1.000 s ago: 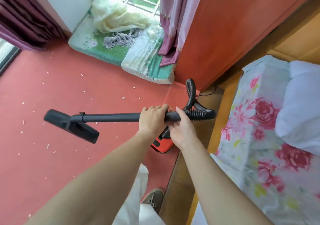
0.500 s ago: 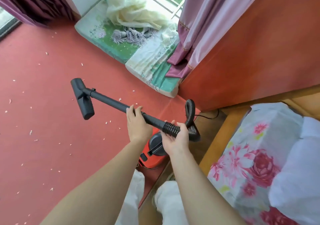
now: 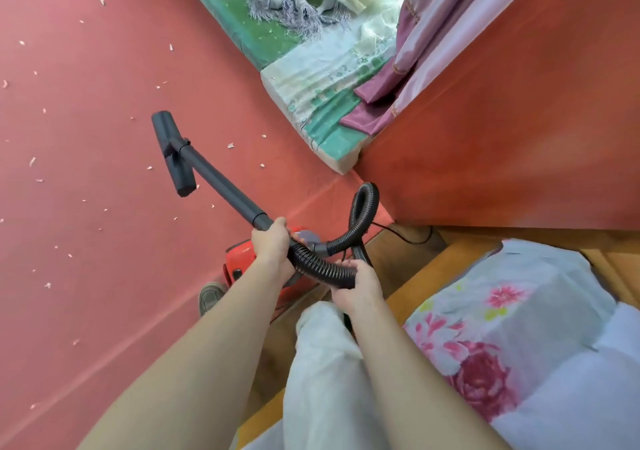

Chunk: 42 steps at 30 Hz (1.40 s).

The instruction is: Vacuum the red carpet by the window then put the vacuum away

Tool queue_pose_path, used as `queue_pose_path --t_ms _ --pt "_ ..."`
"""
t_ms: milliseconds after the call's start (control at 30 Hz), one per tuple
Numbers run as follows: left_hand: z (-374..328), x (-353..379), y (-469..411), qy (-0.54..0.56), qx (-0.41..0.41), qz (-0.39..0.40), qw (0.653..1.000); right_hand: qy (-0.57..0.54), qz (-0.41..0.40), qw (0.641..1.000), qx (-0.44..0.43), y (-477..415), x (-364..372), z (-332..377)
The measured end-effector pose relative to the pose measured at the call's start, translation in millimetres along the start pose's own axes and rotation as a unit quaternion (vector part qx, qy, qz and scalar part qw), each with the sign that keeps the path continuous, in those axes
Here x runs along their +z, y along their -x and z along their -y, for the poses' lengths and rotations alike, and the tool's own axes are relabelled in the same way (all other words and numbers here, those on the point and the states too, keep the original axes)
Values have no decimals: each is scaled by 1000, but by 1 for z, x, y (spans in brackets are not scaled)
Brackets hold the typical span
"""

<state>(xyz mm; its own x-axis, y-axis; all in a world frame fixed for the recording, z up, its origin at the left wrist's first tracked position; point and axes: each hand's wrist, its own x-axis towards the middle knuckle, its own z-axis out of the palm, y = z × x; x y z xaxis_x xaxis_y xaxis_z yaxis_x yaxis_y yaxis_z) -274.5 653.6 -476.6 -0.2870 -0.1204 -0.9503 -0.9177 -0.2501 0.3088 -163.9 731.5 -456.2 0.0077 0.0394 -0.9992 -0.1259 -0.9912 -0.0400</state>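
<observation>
The red carpet (image 3: pixel 104 259) spreads left of and beyond the red vacuum canister (image 3: pixel 239 262). Right of the canister rises an orange cabinet side (image 3: pixel 502 120), with a bed (image 3: pixel 540 311) in flowered sheets nearer. Beyond the canister, a green floor mattress (image 3: pixel 277 51) lies under the pink curtain (image 3: pixel 426 34).

The canister sits at the carpet's edge, and its ribbed hose (image 3: pixel 363 214) loops up just right of it. 2 hands share the work. The left hand (image 3: pixel 272 241) wraps the wand (image 3: pixel 221 183) at its near end, probably to steer. The right hand (image 3: pixel 356 285) closes round the hose, likely managing slack.

The floor nozzle (image 3: pixel 171 155) reaches out beyond the canister, though I cannot tell whether it touches the carpet. Pale scraps (image 3: pixel 230 145) lie around it, so vacuuming looks barely begun.
</observation>
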Motion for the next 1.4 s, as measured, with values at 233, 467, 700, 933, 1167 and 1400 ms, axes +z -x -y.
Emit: queue_pose_path --t_ms 233,467,700,933,1167,1400 --pt "49 4 -16 -22 -29 36 999 299 -42 953 18 -57 -38 52" --pt "87 38 -53 -98 -1 85 992 410 -29 910 -51 -117 -49 83" --pt "125 69 -111 -159 89 103 978 483 32 868 -113 -191 -39 108" --pt "139 81 -155 -167 117 134 970 524 81 832 -162 -246 -27 112" --pt "126 70 -161 -119 73 178 974 536 173 798 -215 -253 -4 95" --pt "97 50 -150 -79 101 207 970 537 194 765 -297 -242 27 78"
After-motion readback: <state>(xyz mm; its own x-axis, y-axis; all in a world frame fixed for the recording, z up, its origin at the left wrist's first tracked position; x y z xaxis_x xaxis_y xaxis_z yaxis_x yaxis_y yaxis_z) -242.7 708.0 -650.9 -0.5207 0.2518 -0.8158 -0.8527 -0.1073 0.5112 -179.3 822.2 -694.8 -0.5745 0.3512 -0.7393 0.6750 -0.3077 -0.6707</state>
